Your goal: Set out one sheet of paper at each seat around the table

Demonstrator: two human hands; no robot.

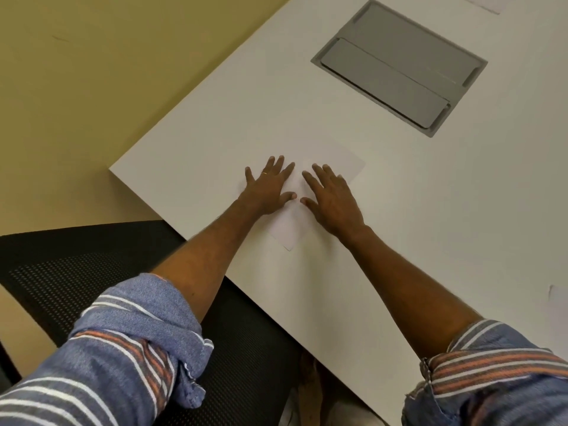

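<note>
Sheet of paper (287,230) lies flat on the white table (399,210), near the edge in front of the black mesh chair (76,272), askew to that edge. Left hand (267,187) and right hand (330,201) both rest on it palm down, fingers straight and spread, nothing pinched. Judgement: single thin sheet, very light, limp, likely slides readily on the smooth top, creases if gripped hard. Move by flat fingertip pressure; to lift, take the free corner nearest the table edge. Far sheet (484,3) and right-edge sheet (558,298) are partly in view.
</note>
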